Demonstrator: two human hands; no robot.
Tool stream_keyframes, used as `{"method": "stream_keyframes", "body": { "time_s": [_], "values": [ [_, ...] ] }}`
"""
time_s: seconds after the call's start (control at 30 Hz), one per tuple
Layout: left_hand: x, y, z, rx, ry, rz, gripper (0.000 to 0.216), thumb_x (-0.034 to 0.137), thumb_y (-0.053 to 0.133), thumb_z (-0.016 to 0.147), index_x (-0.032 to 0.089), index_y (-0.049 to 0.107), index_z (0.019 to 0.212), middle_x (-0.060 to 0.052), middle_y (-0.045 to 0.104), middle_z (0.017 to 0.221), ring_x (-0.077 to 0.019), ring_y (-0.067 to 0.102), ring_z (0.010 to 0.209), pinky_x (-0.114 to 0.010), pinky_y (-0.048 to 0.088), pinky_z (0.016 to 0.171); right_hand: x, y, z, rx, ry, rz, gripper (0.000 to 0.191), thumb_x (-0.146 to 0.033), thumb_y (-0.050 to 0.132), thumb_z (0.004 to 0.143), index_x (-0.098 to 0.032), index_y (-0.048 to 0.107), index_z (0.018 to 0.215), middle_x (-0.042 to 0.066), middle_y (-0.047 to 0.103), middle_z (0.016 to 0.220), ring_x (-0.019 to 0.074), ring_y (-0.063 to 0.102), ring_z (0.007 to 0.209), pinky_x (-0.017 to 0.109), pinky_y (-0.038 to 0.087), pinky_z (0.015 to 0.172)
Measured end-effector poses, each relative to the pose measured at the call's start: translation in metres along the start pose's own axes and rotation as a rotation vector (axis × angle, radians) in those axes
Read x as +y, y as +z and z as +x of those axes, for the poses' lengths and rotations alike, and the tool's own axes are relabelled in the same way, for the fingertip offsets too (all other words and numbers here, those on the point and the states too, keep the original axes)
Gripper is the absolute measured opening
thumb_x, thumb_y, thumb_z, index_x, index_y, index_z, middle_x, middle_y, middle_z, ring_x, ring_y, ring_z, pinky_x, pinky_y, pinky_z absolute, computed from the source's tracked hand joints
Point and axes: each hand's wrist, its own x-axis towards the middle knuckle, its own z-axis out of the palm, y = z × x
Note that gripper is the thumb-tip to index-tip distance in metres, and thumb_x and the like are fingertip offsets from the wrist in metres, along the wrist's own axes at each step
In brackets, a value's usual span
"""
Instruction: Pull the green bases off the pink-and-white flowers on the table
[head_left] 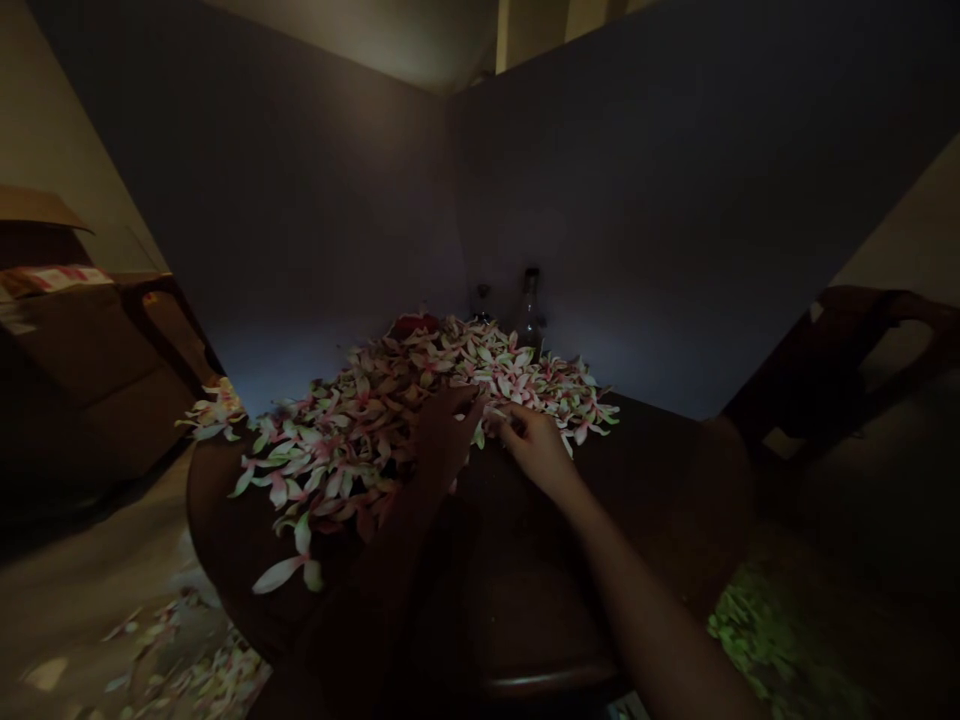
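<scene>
- Light is dim; fine detail is lost in the shadows.
- A heap of loose pink, white and green flowers (375, 420) is spread over the far half of a round dark wooden table (675, 470), reaching past its left edge.
- The left hand (444, 432) is laid palm down on the near right part of the heap, fingers stretched toward the far side; nothing is seen clasped in it.
- The right hand (536, 445) is placed just right of the left one, at the near edge of the heap. Its fingers (514, 418) are curled close together and touch the flowers; whether a flower is pinched cannot be told.
- The two hands are near each other but apart.
- A clear glass bottle (531, 312) is stood upright behind the heap, at the far corner of the dark backdrop panels (637, 200).
- A red object (413, 323) is partly buried at the far edge of the heap.
- More pale flowers (187, 670) are scattered on the floor, near left.
- A patch of green bits (757, 630) is noted on the floor, near right.
</scene>
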Motion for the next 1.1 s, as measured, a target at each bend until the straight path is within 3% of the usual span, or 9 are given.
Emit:
{"method": "stream_keyframes", "body": {
  "time_s": [0.1, 0.27, 0.4, 0.6, 0.73, 0.9, 1.1],
  "values": [
    [0.003, -0.001, 0.0, 0.026, -0.043, -0.01, 0.017, 0.033, 0.064, 0.084, 0.02, 0.073, 0.09, -0.005, 0.074, 0.088, -0.0183, 0.068, 0.084, -0.028, 0.05, 0.081, 0.002, 0.003, 0.001, 0.01, 0.024, 0.134, 0.037, -0.05, 0.05, 0.093, -0.018, 0.064, 0.078, -0.001, 0.059, 0.067, 0.0128, 0.049, 0.061, 0.025, 0.037, 0.059],
    [0.002, -0.003, 0.003, 0.149, -0.274, -0.163, 0.022, 0.038, 0.063, 0.083, 0.017, 0.071, 0.081, -0.002, 0.068, 0.073, -0.0159, 0.063, 0.071, -0.024, 0.047, 0.067, 0.0, 0.005, 0.0, 0.045, 0.004, 0.24, 0.034, -0.048, 0.056, 0.09, -0.019, 0.061, 0.074, -0.002, 0.055, 0.063, 0.0118, 0.046, 0.058, 0.024, 0.033, 0.055],
    [-0.007, -0.01, 0.009, 0.246, -0.407, -0.155, 0.028, 0.041, 0.063, 0.082, 0.015, 0.068, 0.075, 0.0, 0.06, 0.064, -0.013, 0.055, 0.064, -0.022, 0.039, 0.059, -0.005, 0.007, -0.003, 0.098, -0.028, 0.265, 0.034, -0.046, 0.057, 0.09, -0.019, 0.058, 0.071, -0.003, 0.051, 0.06, 0.0114, 0.044, 0.057, 0.025, 0.032, 0.055],
    [-0.007, -0.014, 0.009, 0.274, -0.354, -0.186, 0.031, 0.045, 0.06, 0.085, 0.015, 0.067, 0.078, 0.0, 0.059, 0.067, -0.0121, 0.053, 0.064, -0.022, 0.038, 0.06, -0.014, 0.009, -0.008, 0.119, -0.041, 0.299, 0.034, -0.045, 0.059, 0.089, -0.019, 0.054, 0.067, -0.004, 0.047, 0.06, 0.0112, 0.042, 0.057, 0.025, 0.031, 0.055],
    [0.001, -0.015, 0.009, 0.309, -0.38, -0.179, 0.031, 0.043, 0.06, 0.085, 0.015, 0.064, 0.072, 0.002, 0.054, 0.061, -0.0112, 0.049, 0.06, -0.022, 0.036, 0.058, -0.019, 0.01, -0.011, 0.125, -0.044, 0.31, 0.032, -0.043, 0.061, 0.087, -0.019, 0.055, 0.067, -0.004, 0.046, 0.059, 0.0112, 0.041, 0.057, 0.025, 0.031, 0.055],
    [0.005, -0.015, 0.009, 0.338, -0.41, -0.177, 0.029, 0.042, 0.06, 0.084, 0.015, 0.064, 0.073, 0.0, 0.058, 0.064, -0.0124, 0.052, 0.063, -0.023, 0.037, 0.059, -0.022, 0.014, -0.013, 0.146, -0.056, 0.3, 0.032, -0.043, 0.061, 0.086, -0.019, 0.054, 0.066, -0.004, 0.042, 0.058, 0.0107, 0.037, 0.055, 0.025, 0.029, 0.051],
    [-0.004, -0.013, 0.009, 0.338, -0.447, -0.152, 0.028, 0.042, 0.06, 0.084, 0.016, 0.065, 0.074, 0.0, 0.06, 0.065, -0.0135, 0.054, 0.063, -0.023, 0.038, 0.06, -0.043, 0.009, -0.028, 0.178, -0.188, 0.193, 0.029, -0.033, 0.059, 0.088, -0.02, 0.052, 0.063, -0.004, 0.043, 0.056, 0.0101, 0.039, 0.052, 0.025, 0.03, 0.05]
  ]
}}
